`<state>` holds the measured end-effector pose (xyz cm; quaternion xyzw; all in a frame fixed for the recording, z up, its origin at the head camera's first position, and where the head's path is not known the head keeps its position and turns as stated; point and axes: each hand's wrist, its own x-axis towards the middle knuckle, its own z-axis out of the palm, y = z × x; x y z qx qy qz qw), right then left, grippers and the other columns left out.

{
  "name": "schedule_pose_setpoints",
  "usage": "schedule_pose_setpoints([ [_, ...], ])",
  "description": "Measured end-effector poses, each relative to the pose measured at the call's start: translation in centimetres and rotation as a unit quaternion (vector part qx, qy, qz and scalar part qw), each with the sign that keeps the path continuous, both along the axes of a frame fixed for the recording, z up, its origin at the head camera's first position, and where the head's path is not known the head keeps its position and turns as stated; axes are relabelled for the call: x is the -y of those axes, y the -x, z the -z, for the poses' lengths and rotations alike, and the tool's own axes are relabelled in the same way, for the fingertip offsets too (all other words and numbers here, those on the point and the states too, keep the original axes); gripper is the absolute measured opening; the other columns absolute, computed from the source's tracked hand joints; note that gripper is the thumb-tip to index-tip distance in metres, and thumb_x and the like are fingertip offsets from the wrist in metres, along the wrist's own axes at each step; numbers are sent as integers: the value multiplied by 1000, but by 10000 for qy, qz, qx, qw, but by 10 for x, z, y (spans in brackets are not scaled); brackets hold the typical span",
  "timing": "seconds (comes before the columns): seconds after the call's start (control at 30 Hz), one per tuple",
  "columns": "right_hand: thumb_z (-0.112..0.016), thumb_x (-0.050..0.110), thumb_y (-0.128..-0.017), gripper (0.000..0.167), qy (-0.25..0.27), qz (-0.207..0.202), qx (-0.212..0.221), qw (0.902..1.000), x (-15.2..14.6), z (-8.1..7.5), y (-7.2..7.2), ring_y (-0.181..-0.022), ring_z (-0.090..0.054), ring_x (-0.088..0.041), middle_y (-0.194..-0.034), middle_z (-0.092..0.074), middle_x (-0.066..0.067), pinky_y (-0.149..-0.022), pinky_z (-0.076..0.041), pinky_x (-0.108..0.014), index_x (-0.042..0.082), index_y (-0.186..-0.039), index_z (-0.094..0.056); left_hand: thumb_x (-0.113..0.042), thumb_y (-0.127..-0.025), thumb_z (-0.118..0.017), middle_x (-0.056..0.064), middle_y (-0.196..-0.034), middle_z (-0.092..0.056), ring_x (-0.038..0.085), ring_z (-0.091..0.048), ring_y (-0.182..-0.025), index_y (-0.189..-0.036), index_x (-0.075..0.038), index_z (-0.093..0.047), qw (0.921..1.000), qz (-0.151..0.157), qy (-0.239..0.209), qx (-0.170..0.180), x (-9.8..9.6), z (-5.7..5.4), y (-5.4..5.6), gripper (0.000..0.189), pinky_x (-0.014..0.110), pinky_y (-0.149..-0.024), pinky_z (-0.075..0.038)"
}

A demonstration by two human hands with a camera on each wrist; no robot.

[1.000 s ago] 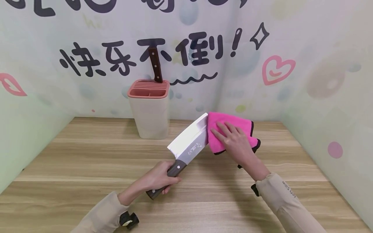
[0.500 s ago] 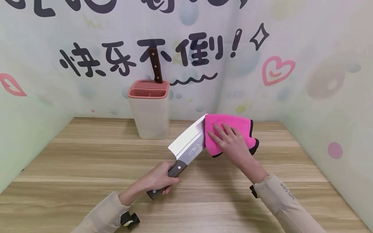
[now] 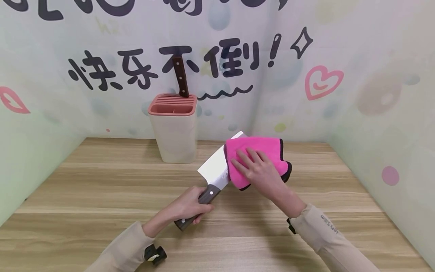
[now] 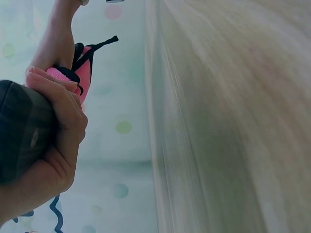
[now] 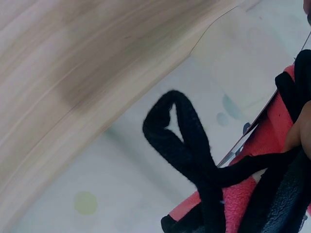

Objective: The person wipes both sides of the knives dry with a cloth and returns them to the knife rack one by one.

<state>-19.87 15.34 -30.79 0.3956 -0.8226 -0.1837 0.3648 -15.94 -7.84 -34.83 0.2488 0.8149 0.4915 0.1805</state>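
Note:
A cleaver with a broad steel blade (image 3: 213,169) and a dark riveted handle is held above the table, its blade pointing to the far right. My left hand (image 3: 188,206) grips the handle; the left wrist view shows curled fingers (image 4: 68,109) round its dark butt end (image 4: 24,131). A pink cloth (image 3: 268,147) with black trim lies across the outer part of the blade. My right hand (image 3: 259,172) holds this cloth against the blade, fingers on top. In the right wrist view a black loop (image 5: 180,136) hangs from the cloth, and part of the hand shows at the right edge.
A white knife block (image 3: 175,138) with a pink slotted top stands at the back of the wooden table (image 3: 102,192). One brown-handled knife (image 3: 180,77) is upright in it. A printed backdrop (image 3: 272,98) closes off the back and sides.
My right hand and the pink cloth have slid left and toward me along the blade, nearer the handle. The blade's far corner is now uncovered. The left hand has barely shifted.

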Motion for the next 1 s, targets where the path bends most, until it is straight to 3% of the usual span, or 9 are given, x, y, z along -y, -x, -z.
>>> schedule_pose_setpoints([
  [0.5,-71,8,-72,48,-465,-660,-105,9967,14,-2,-8,-109,-50,-28,-121,-55,-8,-90,-42,-36,17,-117,-60,-4,-81,-56,2,-43,-47,8,-45,-33,-82,0,-47,9998,7,-66,164,-4,-5,4,10,26,-33,-42],
  [0.77,-73,12,-70,49,-536,-1222,-316,9906,19,0,-8,-109,-51,-28,-121,-55,-7,-89,-42,-36,18,-117,-59,-2,-82,-55,2,-45,-47,7,-45,-34,-82,0,-47,9998,41,-45,213,-5,-6,6,8,25,-34,-42],
  [1.0,-73,11,-69,52,-626,-1281,-298,9893,19,1,-9,-112,-49,-28,-122,-53,-7,-90,-40,-36,19,-118,-58,-2,-82,-55,2,-47,-47,8,-45,-35,-83,0,-47,9997,62,-26,227,-5,-6,6,8,25,-35,-43],
])
